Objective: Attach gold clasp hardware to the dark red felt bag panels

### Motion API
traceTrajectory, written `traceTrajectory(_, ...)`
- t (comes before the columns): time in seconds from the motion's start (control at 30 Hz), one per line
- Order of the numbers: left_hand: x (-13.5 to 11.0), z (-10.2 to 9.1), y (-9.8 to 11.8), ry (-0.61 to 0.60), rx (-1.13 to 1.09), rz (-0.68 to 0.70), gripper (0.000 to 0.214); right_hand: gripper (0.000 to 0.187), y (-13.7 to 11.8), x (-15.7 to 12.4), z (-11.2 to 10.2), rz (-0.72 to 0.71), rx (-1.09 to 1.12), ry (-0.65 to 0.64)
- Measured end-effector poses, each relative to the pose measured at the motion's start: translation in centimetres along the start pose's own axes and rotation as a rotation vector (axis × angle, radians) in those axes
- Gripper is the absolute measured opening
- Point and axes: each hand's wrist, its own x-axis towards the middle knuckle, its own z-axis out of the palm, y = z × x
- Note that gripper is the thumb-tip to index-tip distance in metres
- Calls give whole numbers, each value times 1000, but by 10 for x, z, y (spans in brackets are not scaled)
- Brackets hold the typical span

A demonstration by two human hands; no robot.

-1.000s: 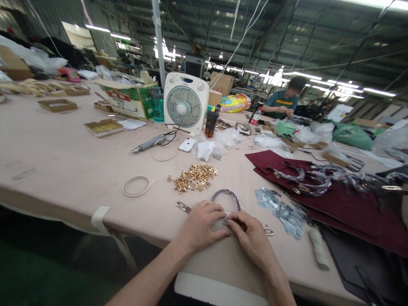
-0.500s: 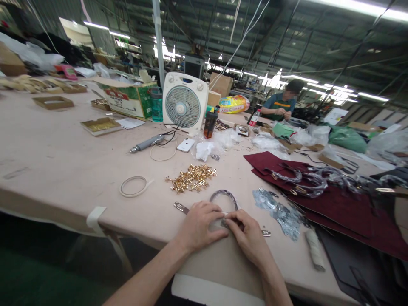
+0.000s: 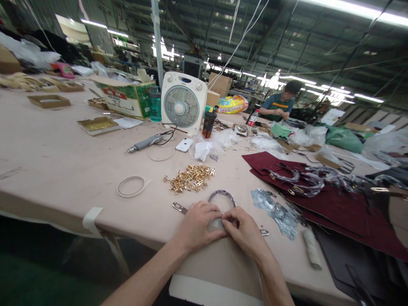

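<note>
A beige bag panel (image 3: 219,263) with a pale strip along its lower edge lies before me at the table's front. My left hand (image 3: 200,225) rests on its upper part, fingers lying forward and thumb stretched toward the right. My right hand (image 3: 240,229) is closed in a pinch beside the left fingertips; what it pinches is hidden. Between the hands shows a small greyish metal plate (image 3: 216,224). Just beyond them arches a plastic-wrapped handle (image 3: 222,194). Dark straps with metal ends, a left strap (image 3: 179,207) and a right strap end (image 3: 264,232), stick out past both hands.
Gold fittings (image 3: 191,177) lie piled ahead, with grey metal plates (image 3: 277,214) to the right. A tape roll (image 3: 130,187), electric screwdriver (image 3: 145,143), phone (image 3: 184,145) and fan (image 3: 182,104) stand farther off. Maroon panels (image 3: 338,212) cover the right. A co-worker (image 3: 279,106) sits across.
My right fingertips have shifted slightly up and left, closer to the left hand. More of the grey plate shows between the hands. The left hand stays nearly in place.
</note>
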Motion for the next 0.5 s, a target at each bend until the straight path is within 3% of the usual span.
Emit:
traceTrajectory(0.13,1,-1,2,-11,39,10,43,12,-5,-1,0,52,60,32)
traceTrajectory(0.33,0,11,-17,17,170,85,40,12,2,-22,0,-39,341,247)
traceTrajectory(0.4,1,15,-28,35,212,107,46,16,15,-25,-8,-56,489,352)
traceTrajectory(0.5,1,18,-35,25,246,127,48,33,46,-25,-33,12,566,652)
